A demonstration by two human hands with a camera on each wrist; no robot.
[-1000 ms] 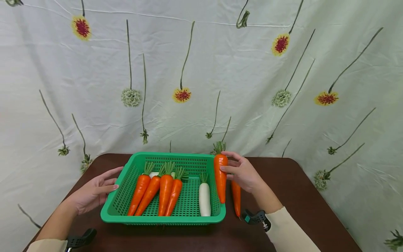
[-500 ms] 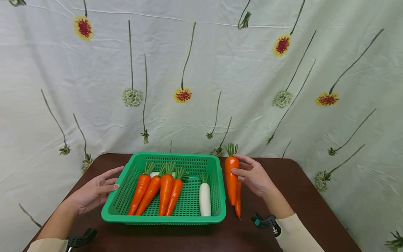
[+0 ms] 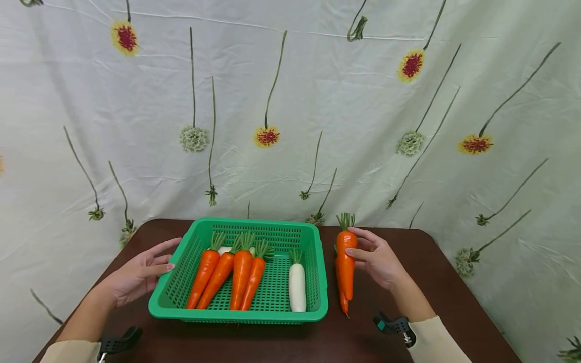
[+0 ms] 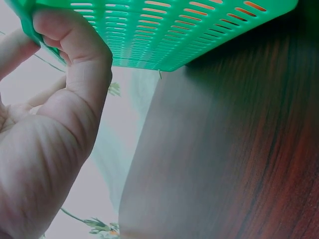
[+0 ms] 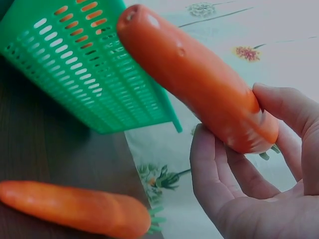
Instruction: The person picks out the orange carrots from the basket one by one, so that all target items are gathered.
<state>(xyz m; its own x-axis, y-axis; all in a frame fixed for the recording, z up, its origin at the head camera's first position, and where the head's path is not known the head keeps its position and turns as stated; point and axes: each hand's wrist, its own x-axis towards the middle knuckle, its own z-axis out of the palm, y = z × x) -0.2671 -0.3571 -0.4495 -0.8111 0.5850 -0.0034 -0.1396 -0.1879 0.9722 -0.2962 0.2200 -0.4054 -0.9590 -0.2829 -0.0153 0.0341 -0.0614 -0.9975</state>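
Observation:
My right hand [image 3: 379, 259] holds an orange carrot [image 3: 347, 262] near its leafy top, thumb on one side and fingers on the other. The right wrist view shows this carrot [image 5: 199, 84] raised, apart from a second carrot [image 5: 75, 206] on the table. In the head view the held one partly covers that second carrot [image 3: 343, 304]. My left hand [image 3: 138, 275] grips the left rim of a green plastic basket [image 3: 240, 316]; in the left wrist view the thumb [image 4: 82, 59] bends against the rim. Several carrots [image 3: 242, 277] and a white radish [image 3: 297, 287] lie in the basket.
A dark brown table [image 3: 436, 302] carries the basket. Behind it hangs a pale cloth [image 3: 236, 166] printed with flowers. Pale pieces, partly hidden, show behind the carrot tops in the basket.
My right hand has moved right with the carrot, from over the basket's right rim to above the carrot on the table. The left hand keeps its grip on the rim.

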